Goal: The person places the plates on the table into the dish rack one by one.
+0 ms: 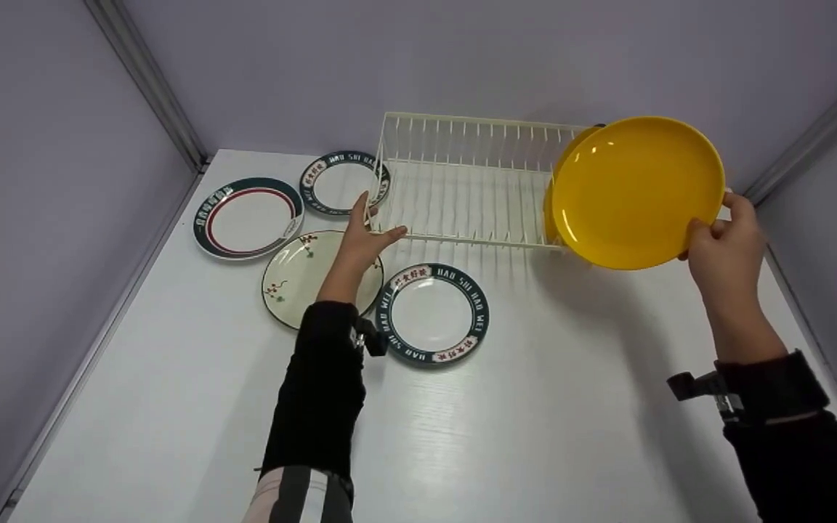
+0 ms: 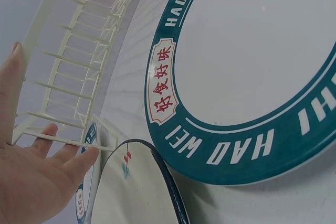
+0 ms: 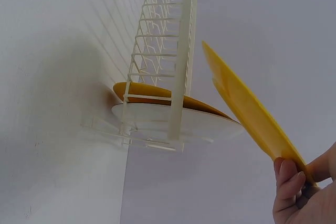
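Observation:
My right hand point(image 1: 724, 243) pinches the rim of a yellow plate point(image 1: 636, 192) and holds it tilted in the air over the right end of a cream wire dish rack point(image 1: 462, 181). The right wrist view shows that plate point(image 3: 252, 111) edge-on above another yellow plate point(image 3: 157, 94) standing in the rack point(image 3: 168, 66). My left hand point(image 1: 364, 236) is open, its straight fingers point(image 2: 79, 163) touching the rack's near left corner point(image 2: 63, 85).
Several flat plates lie on the white table point(image 1: 535, 436): a teal-rimmed lettered one point(image 1: 433, 314), a cream floral one point(image 1: 298, 272), a red-ringed one point(image 1: 248, 216) and another lettered one point(image 1: 338, 183). Grey walls close in on three sides.

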